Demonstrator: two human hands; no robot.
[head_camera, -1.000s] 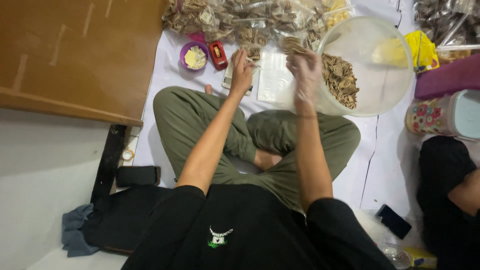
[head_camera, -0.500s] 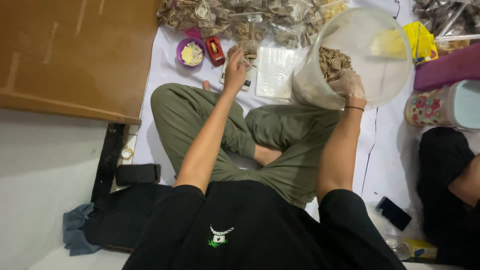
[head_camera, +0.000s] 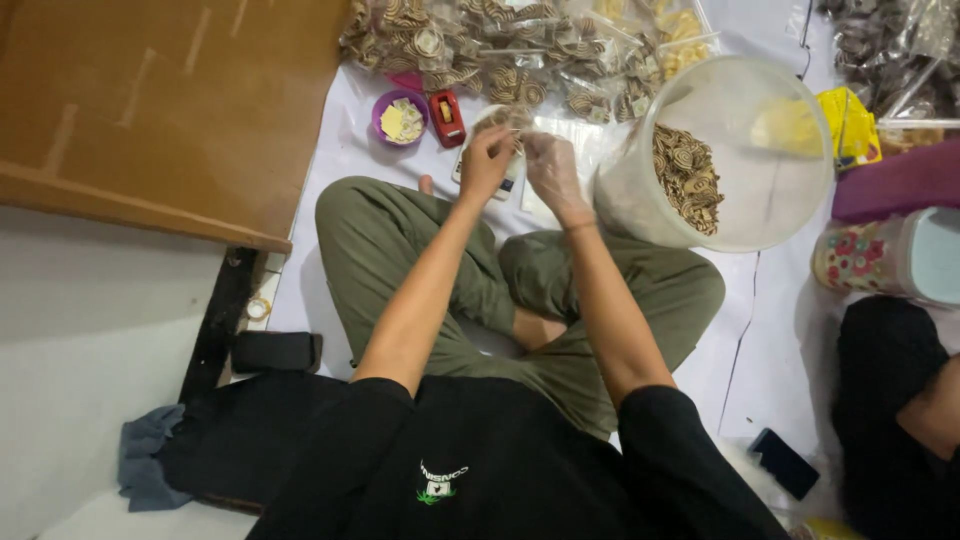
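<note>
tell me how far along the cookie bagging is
Done: a heap of filled clear bags lies at the top. In hand: the left hand and gloved right hand hold a small bag of spiral cookies over a scale. Left: the big plastic tub holds plenty of loose cookies.

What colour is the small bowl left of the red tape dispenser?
Purple; the small bowl shows in the head view.

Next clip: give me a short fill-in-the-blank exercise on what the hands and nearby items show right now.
1. The right hand wears a thin clear ____.
2. The large translucent tub holds spiral-patterned ____.
3. Left of the red tape dispenser stands a small ____ bowl of paper slips.
4. The left hand and right hand meet over a small clear ____.

Missing words: glove; cookies; purple; bag
</note>
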